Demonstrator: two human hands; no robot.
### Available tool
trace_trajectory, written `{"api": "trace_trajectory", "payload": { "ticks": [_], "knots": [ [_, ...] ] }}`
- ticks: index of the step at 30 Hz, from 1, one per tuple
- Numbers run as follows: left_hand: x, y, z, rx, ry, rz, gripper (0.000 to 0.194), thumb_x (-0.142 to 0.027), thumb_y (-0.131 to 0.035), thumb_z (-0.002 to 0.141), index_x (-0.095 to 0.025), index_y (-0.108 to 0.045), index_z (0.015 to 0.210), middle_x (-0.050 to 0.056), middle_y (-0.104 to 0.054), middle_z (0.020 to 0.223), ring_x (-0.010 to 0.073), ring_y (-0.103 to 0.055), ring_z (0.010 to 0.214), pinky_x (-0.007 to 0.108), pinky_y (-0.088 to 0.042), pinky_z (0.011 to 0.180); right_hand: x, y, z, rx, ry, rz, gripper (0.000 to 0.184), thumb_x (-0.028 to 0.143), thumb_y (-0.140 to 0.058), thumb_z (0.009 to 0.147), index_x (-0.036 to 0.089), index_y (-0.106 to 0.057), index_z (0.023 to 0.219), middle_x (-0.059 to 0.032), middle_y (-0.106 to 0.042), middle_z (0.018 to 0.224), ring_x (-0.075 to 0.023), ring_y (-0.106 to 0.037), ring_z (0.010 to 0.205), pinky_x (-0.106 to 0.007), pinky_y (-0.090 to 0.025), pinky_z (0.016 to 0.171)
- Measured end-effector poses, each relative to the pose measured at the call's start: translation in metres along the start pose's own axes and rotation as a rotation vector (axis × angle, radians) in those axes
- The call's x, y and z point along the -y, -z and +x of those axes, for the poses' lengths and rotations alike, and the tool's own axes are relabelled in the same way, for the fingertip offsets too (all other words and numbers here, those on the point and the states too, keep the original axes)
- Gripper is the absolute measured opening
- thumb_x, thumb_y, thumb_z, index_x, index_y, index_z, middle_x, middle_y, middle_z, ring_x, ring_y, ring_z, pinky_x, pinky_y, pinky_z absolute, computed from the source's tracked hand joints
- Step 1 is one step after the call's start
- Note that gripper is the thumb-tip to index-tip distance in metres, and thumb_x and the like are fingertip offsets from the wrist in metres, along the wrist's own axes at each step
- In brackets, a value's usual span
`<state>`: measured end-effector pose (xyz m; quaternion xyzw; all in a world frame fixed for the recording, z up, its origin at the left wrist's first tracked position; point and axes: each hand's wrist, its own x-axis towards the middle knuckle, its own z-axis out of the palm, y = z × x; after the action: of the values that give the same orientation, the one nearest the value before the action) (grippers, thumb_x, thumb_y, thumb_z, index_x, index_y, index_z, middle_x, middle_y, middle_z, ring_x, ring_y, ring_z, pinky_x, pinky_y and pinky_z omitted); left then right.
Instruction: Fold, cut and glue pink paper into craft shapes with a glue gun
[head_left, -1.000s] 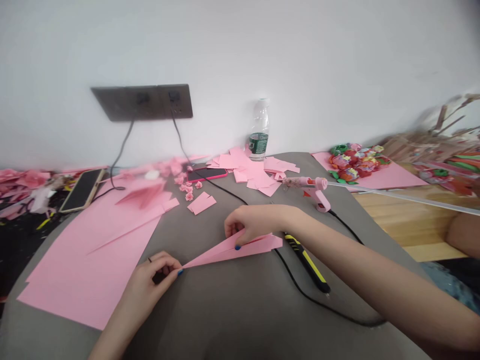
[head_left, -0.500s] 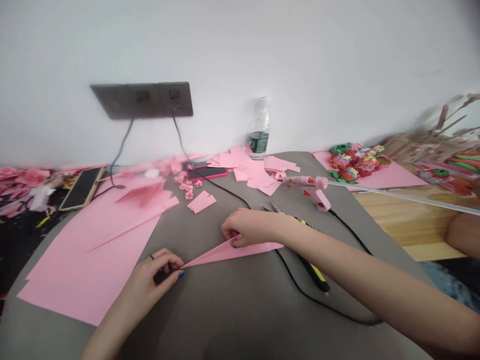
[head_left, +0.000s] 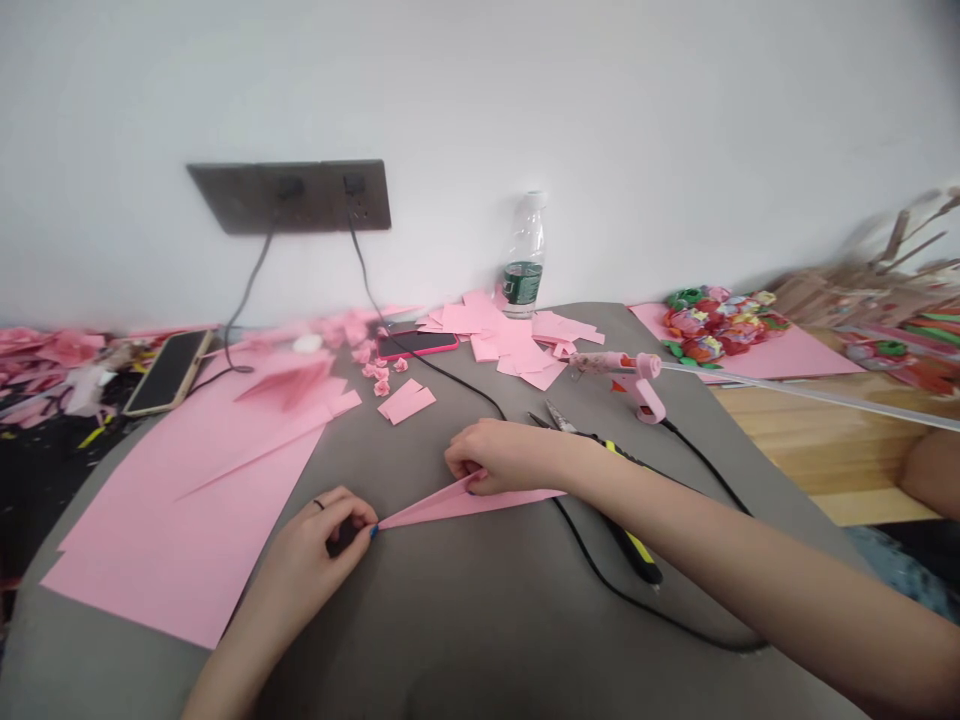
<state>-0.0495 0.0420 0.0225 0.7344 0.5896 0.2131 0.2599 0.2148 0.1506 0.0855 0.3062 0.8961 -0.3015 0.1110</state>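
Observation:
A long, narrow piece of folded pink paper (head_left: 450,508) lies on the grey table, tapering to a point at its left end. My left hand (head_left: 322,545) pinches that tip between thumb and fingers. Over the paper's middle, my right hand (head_left: 506,457) is closed with its fingers curled and the thumb against a raised fold. My right wrist and forearm hide the wider far end. Black-and-yellow pliers (head_left: 634,548) lie partly beneath my right forearm, jaws toward the back.
Large pink sheets (head_left: 165,560) cover the table's left. Behind are a pink glue gun (head_left: 637,385), a plastic bottle (head_left: 523,265), paper scraps (head_left: 517,350), a pink-edged phone (head_left: 420,344) and another phone (head_left: 171,372). A black cord (head_left: 600,580) loops by my right arm. Colourful flowers (head_left: 724,325) lie right.
My right hand has shifted slightly left along the paper, with its thumb pressing the fold. The left hand loosened briefly at the tip and now pinches it again. The pliers' jaws have come into view.

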Motion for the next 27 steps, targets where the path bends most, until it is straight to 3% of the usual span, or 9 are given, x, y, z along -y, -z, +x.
{"api": "trace_trajectory", "payload": {
  "ticks": [13,21,27],
  "knots": [
    [-0.013,-0.001,0.005,0.027,0.077,0.041,0.02,-0.031,-0.049,0.081,-0.025,-0.068,0.079,0.001,-0.067,0.079,0.0181,-0.056,0.065,0.028,-0.04,0.06,-0.001,0.0,0.001,-0.018,0.111,0.041,0.031,-0.001,-0.057,0.075,0.021,-0.039,0.065,0.0041,-0.047,0.073,-0.0139,-0.043,0.069,-0.028,-0.03,0.066],
    [-0.014,0.0,0.009,0.057,0.069,0.085,0.016,-0.026,-0.049,0.077,-0.025,-0.064,0.075,-0.001,-0.065,0.076,0.0166,-0.055,0.062,0.026,-0.039,0.058,-0.003,0.0,-0.006,-0.076,0.137,0.111,0.025,-0.004,-0.055,0.078,0.021,-0.061,0.081,-0.0012,-0.063,0.09,-0.0187,-0.058,0.089,-0.027,-0.038,0.071],
    [-0.016,0.001,0.01,0.069,0.07,0.139,0.014,-0.022,-0.049,0.076,-0.026,-0.063,0.077,-0.003,-0.063,0.076,0.0158,-0.056,0.062,0.026,-0.037,0.058,-0.004,-0.011,-0.011,-0.183,0.098,0.137,0.023,-0.003,-0.058,0.081,0.018,-0.064,0.086,-0.0034,-0.062,0.094,-0.0194,-0.061,0.091,-0.027,-0.043,0.075]
  ]
}}
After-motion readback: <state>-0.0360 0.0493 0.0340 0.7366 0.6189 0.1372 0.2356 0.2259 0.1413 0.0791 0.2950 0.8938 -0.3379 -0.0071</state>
